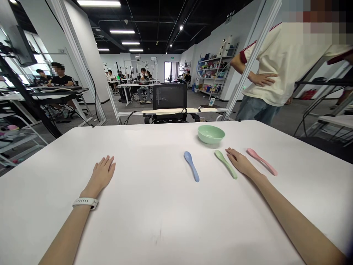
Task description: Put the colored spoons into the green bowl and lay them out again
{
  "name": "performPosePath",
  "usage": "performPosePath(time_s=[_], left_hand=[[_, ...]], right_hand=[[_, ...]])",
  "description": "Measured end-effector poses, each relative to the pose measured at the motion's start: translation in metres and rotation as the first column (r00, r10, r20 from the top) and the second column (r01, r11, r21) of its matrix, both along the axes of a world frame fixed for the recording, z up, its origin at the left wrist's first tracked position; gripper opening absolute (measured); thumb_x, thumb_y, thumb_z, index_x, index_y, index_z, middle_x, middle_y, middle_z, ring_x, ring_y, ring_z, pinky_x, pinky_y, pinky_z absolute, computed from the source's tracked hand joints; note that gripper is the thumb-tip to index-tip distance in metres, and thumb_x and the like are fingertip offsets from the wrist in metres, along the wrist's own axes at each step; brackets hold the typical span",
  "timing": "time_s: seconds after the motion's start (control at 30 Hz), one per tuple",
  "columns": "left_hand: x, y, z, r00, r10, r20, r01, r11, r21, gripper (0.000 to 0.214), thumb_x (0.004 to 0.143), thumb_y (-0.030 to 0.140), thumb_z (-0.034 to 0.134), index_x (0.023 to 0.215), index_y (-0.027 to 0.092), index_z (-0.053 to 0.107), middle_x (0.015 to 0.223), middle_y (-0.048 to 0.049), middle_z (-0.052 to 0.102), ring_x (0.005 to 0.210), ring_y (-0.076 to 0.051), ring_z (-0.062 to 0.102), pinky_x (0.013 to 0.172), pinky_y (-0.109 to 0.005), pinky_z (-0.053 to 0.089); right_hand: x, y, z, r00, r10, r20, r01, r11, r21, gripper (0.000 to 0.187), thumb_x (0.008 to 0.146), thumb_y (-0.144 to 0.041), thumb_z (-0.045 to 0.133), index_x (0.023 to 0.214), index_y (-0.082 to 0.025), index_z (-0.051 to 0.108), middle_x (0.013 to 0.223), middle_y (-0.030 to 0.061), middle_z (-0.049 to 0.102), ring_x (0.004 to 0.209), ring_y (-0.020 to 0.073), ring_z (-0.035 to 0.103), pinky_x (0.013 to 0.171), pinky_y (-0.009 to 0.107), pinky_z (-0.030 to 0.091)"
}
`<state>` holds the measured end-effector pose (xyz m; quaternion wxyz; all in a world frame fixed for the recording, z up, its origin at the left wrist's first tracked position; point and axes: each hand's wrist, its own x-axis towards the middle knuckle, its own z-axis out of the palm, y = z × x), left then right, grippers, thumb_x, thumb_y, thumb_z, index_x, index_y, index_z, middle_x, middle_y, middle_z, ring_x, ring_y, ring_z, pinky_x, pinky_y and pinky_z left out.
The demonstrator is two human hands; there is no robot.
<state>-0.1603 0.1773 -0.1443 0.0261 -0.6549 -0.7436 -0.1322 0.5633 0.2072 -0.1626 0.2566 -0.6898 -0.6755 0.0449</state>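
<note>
My left hand [102, 172] lies flat at the left of the white table, fingers stretched out, with nothing in it. My right hand [239, 161] rests palm down on the right side, its fingers extended and holding nothing. Just left of it lies a green spoon [226, 165], and a pink spoon [261, 161] is on its other side. Farther left is a blue spoon [192, 166]. Behind the green spoon, near the far edge, a green bowl [211, 134] stands upright.
The white table [143, 213] fills the foreground, a metal frame [245, 66] rising beyond it. Past its far edge stands a black mesh chair [170, 97]. A person in a cream shirt [289, 62] stands at the right. Shelves [212, 70] and other people at desks are farther back.
</note>
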Motion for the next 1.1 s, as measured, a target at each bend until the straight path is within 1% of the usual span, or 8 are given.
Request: performPosePath(time_s=[0.13,0.37,0.47,0.57,0.7,0.8,0.97,1.1], left_hand=[[-0.001,0.001,-0.001,1.000,-0.008,0.020,0.008,1.000,0.021,0.075,0.113,0.044,0.024,0.170,0.012,0.062,0.185,-0.0206,0.054,0.174,-0.037,0.048,0.144,-0.064,0.036],[0.000,0.000,0.001,0.999,-0.013,0.029,0.013,1.000,0.008,0.077,0.113,0.044,0.023,0.171,0.010,0.061,0.185,-0.0216,0.053,0.175,-0.038,0.047,0.145,-0.065,0.034],[0.000,0.000,0.001,1.000,-0.011,0.023,0.011,1.000,0.022,0.075,0.113,0.044,0.025,0.170,0.012,0.062,0.184,-0.0212,0.055,0.174,-0.038,0.048,0.144,-0.066,0.035],[0.001,0.000,0.001,1.000,-0.007,0.017,0.006,0.999,0.033,0.074,0.112,0.043,0.027,0.169,0.013,0.063,0.182,-0.0210,0.057,0.173,-0.038,0.049,0.143,-0.066,0.037],[0.002,-0.001,0.001,1.000,-0.013,0.011,0.012,1.000,0.024,0.074,0.113,0.043,0.026,0.169,0.012,0.063,0.183,-0.0216,0.055,0.173,-0.038,0.049,0.143,-0.065,0.037],[0.002,-0.001,0.002,1.000,-0.009,-0.003,0.009,1.000,0.022,0.073,0.114,0.043,0.027,0.170,0.014,0.062,0.183,-0.0202,0.056,0.174,-0.037,0.049,0.143,-0.063,0.038],[-0.001,-0.001,0.001,1.000,-0.010,-0.020,0.010,1.000,-0.003,0.072,0.114,0.043,0.026,0.172,0.015,0.061,0.184,-0.0189,0.055,0.175,-0.035,0.048,0.143,-0.060,0.037],[0.000,-0.001,0.002,1.000,-0.010,-0.019,0.010,1.000,-0.009,0.073,0.115,0.044,0.025,0.172,0.014,0.060,0.185,-0.0193,0.054,0.175,-0.035,0.047,0.144,-0.060,0.036]], right_hand=[[0.000,-0.001,0.000,1.000,-0.012,-0.001,0.012,1.000,0.002,0.061,0.113,-0.042,0.044,0.154,-0.013,0.080,0.172,0.0212,0.067,0.169,0.0357,0.055,0.142,0.053,0.043],[-0.005,-0.004,0.005,1.000,-0.009,-0.016,0.009,1.000,-0.003,0.059,0.111,-0.042,0.046,0.150,-0.016,0.081,0.168,0.0199,0.072,0.167,0.0370,0.058,0.142,0.057,0.044],[-0.009,-0.008,0.015,0.999,-0.029,-0.016,0.029,1.000,0.002,0.059,0.109,-0.041,0.046,0.149,-0.013,0.080,0.166,0.0228,0.072,0.167,0.0377,0.058,0.142,0.055,0.043],[-0.021,-0.013,0.036,0.998,-0.067,-0.020,0.069,0.989,0.128,0.059,0.110,-0.043,0.043,0.148,-0.015,0.079,0.159,0.0242,0.076,0.160,0.0407,0.064,0.138,0.058,0.046],[-0.070,-0.023,0.067,0.996,-0.030,-0.080,0.051,0.960,0.274,0.058,0.112,-0.056,0.045,0.143,-0.020,0.078,0.119,0.0205,0.086,0.115,0.0379,0.080,0.110,0.053,0.063],[-0.130,-0.038,0.077,0.988,0.097,-0.119,-0.077,0.983,0.167,0.059,0.110,-0.063,0.052,0.145,-0.021,0.074,0.093,0.0107,0.083,0.084,0.0314,0.077,0.085,0.045,0.064],[-0.210,-0.066,0.071,0.977,0.198,-0.077,-0.202,0.979,-0.042,0.056,0.107,-0.064,0.062,0.149,-0.030,0.075,0.088,0.0082,0.082,0.090,0.0381,0.082,0.084,0.052,0.067],[-0.225,-0.073,0.064,0.968,0.237,-0.085,-0.244,0.966,-0.083,0.045,0.105,-0.049,0.064,0.145,-0.035,0.080,0.091,0.0106,0.082,0.091,0.0406,0.083,0.082,0.054,0.067]])
